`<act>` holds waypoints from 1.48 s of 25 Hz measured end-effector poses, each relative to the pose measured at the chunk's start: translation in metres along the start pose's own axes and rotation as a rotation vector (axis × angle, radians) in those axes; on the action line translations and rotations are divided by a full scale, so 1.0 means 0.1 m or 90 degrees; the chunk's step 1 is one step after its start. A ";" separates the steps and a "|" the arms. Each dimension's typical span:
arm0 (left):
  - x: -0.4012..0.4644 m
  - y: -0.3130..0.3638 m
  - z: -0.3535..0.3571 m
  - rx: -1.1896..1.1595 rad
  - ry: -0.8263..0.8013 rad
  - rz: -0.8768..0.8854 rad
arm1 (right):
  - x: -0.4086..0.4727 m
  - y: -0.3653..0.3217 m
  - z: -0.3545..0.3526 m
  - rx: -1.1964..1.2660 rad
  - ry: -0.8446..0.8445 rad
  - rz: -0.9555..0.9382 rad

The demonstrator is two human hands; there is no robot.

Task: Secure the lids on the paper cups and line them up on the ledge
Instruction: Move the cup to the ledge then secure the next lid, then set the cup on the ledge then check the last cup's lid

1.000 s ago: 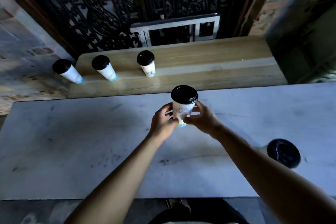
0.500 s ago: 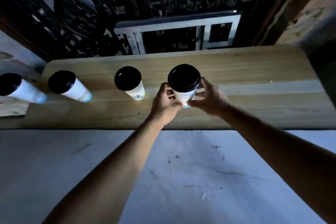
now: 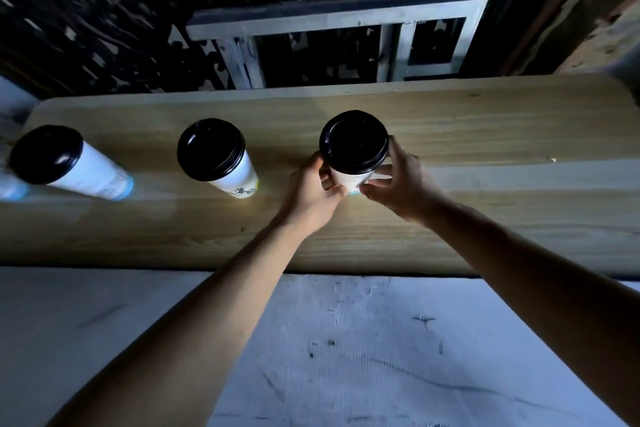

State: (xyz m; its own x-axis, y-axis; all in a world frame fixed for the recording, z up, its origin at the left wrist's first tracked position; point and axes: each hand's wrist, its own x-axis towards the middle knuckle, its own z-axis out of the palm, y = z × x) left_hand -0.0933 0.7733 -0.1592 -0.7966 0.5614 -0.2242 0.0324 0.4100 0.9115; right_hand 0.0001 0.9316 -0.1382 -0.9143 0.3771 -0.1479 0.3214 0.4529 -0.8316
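A white paper cup with a black lid [image 3: 353,144] stands upright on the wooden ledge [image 3: 485,149]. My left hand [image 3: 311,194] grips its lower left side and my right hand [image 3: 398,184] grips its lower right side, fingertips nearly meeting at the base. To its left on the ledge stands a second lidded cup [image 3: 216,156], and further left a third lidded cup [image 3: 69,163]. A sliver of another cup [image 3: 10,187] shows at the left frame edge.
A grey marble counter [image 3: 381,357] lies below the ledge, under my forearms. Behind the ledge rise a dark ornate metal grille [image 3: 104,28] and a grey metal frame [image 3: 332,21]. The ledge's right half is bare wood.
Both hands carried the lidded cup from the marble counter up onto the wooden ledge, to the right of the other cups. The view moved closer to the ledge.
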 end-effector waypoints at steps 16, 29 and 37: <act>-0.44 -0.13 -0.11 0.114 0.054 -0.115 | -0.46 -0.08 -0.07 -0.098 -0.032 0.194; -3.11 1.02 -0.05 0.102 -0.047 0.015 | -3.17 -1.17 -0.51 -0.185 0.036 0.128; -4.30 1.24 0.75 0.074 -0.185 0.078 | -4.49 -0.97 -1.06 -0.179 0.179 0.134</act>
State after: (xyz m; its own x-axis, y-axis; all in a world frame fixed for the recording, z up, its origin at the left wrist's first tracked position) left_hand 0.2981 0.6366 0.0247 -0.5774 0.7864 -0.2195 0.1999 0.3968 0.8959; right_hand 0.4060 0.8042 0.0658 -0.7315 0.6722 -0.1141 0.5832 0.5302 -0.6155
